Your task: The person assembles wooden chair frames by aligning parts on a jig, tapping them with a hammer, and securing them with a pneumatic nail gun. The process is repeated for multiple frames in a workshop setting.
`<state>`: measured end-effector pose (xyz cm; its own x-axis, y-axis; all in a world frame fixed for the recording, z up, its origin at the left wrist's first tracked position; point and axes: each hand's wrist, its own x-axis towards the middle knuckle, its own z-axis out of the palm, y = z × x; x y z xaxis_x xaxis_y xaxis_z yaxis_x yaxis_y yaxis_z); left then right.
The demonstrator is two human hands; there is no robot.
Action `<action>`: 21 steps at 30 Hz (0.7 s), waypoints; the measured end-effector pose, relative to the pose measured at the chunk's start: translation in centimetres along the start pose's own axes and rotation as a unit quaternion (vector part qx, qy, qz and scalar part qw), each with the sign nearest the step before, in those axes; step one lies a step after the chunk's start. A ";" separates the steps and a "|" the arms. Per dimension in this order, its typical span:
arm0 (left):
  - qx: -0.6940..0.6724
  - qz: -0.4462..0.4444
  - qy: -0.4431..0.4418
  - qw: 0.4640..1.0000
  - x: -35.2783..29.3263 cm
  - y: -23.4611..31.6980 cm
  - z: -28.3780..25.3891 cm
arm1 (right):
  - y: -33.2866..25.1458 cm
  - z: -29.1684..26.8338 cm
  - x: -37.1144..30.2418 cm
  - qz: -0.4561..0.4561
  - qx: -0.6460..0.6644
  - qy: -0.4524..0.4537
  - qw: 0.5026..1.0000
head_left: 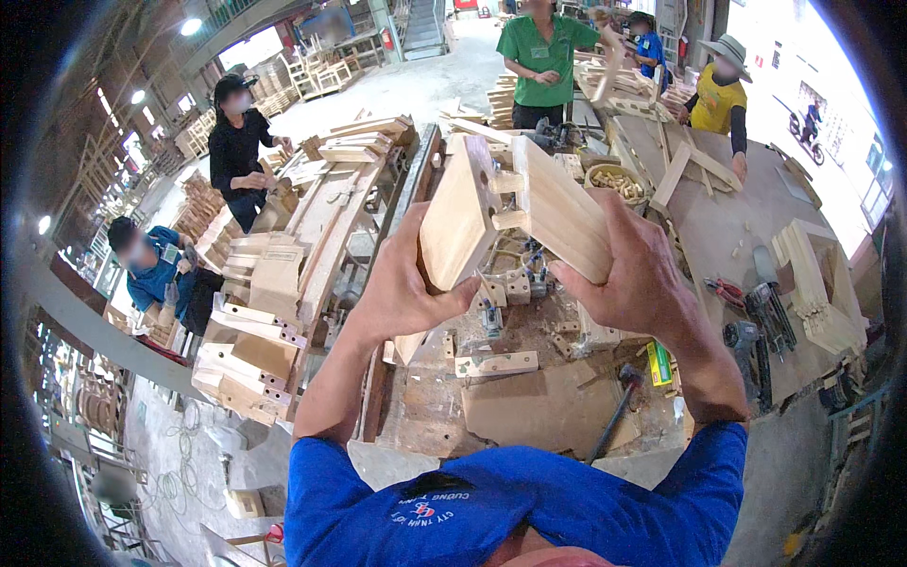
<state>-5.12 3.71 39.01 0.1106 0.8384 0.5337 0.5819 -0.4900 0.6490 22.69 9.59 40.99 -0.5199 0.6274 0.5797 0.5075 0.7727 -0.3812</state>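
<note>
Above the workbench (430,397), my left hand (404,279) grips a pale wooden board (455,222) with drilled holes in its edge. Wrapped round a second board (565,213) is my right hand (635,260). Light wooden dowels (510,183) bridge the narrow gap between the two boards, which stand tilted toward each other. The boards do not touch along the visible gap. Below my left hand shows the tip of another wooden part (409,347); whether it joins the held board, I cannot tell.
A bowl of dowels (616,180) stands beyond my right hand. A hammer (619,406), a drilled wooden strip (496,364) and cardboard (539,406) lie on the bench. Nail guns (770,317) rest at right, stacked wooden parts (260,340) at left. Several co-workers (548,71) stand around.
</note>
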 end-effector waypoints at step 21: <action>0.218 -0.008 -0.052 0.975 -2.1 2.7 -2.2 | -2.8 0.1 -1.8 -0.011 -0.103 -0.015 0.994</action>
<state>-5.59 0.08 40.85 0.1666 0.8759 0.4528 0.8686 -0.3478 0.3531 22.09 6.31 40.92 -0.5513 0.6149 0.5638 0.6242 0.7525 -0.2102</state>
